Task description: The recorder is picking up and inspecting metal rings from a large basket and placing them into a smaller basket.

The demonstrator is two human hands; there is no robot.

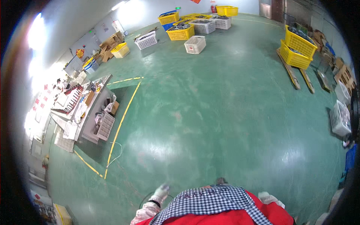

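My left hand [162, 191], in a pale glove with a dark band at the wrist, hangs over the green floor left of my body. Its fingertips are blurred, so its grip is unclear. A thin dark loop [144, 199] curves behind that wrist; whether the hand holds it I cannot make out. On the other side, a whitish sleeve or glove [270, 198] shows beside my red garment, and the fingers of my right hand are hidden. A blue-and-white checked cloth [202, 202] covers my front. A dark shoe tip [221, 180] peeks out beyond it.
A cluttered workbench [90, 107] stands at left inside yellow floor lines [123, 120], with a pale crate [105, 125] beside it. A white cord [119, 152] lies nearby. Filled yellow baskets [180, 33] and a white crate [195, 45] stand far off. Stacked yellow crates [298, 56] rest on a pallet [289, 71] at right.
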